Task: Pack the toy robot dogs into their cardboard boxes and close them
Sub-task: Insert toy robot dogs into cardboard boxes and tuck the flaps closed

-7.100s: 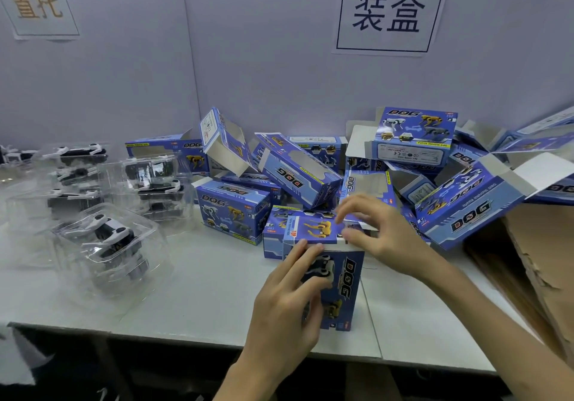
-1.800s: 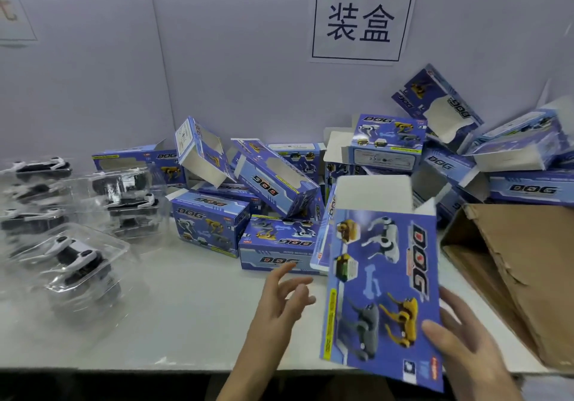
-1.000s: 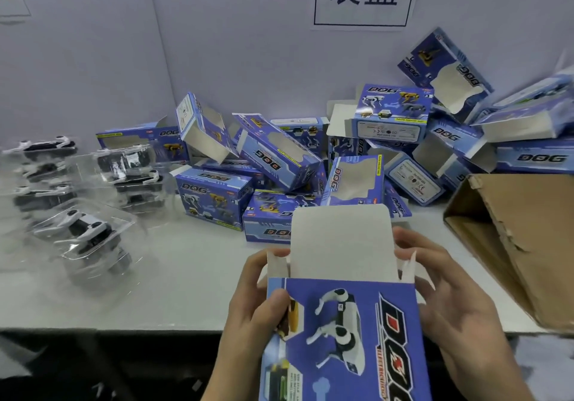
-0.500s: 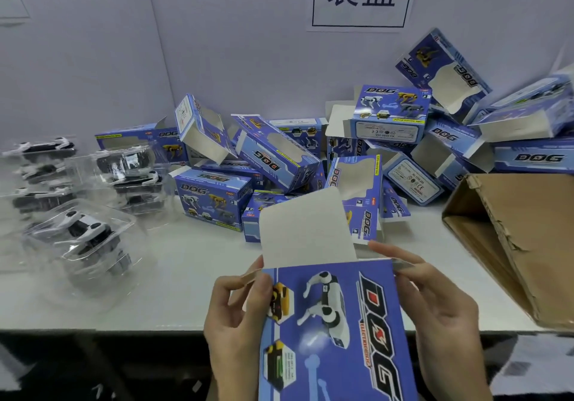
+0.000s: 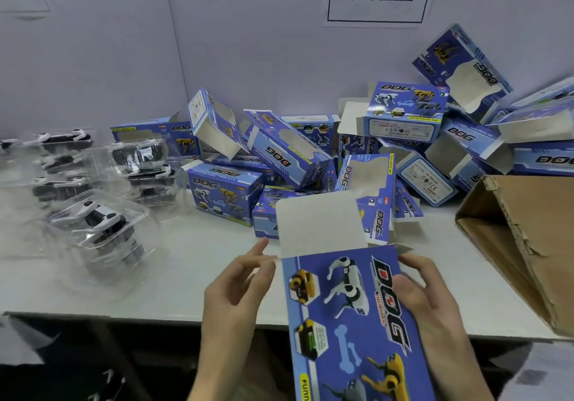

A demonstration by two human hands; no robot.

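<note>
Held box: the blue DOG box (image 5: 351, 307) is low in the middle of the view, over the front edge of the surface (image 5: 192, 261), with its printed face towards the camera.
Top flap: the top flap (image 5: 320, 223) stands up open, with its white inside showing.
Right hand: the right hand (image 5: 431, 301) grips the box's right edge, thumb laid on the printed face.
Left hand: the left hand (image 5: 236, 289) is just beside the box's left edge, fingers loosely spread and grasping nothing. Whether a fingertip touches the small side flap cannot be told.
Toy robot dogs: the white-and-black toy robot dogs (image 5: 96, 220) each sit inside a clear plastic shell (image 5: 124, 257). They are grouped on the left of the surface, well apart from both hands.
Box pile: a pile of DOG boxes (image 5: 279, 152) is heaped against the wall behind the held box, several with their end flaps open.
Carton: a brown carton (image 5: 528, 245) lies on its side at the right, mouth facing left. Its contents are not visible.
</note>
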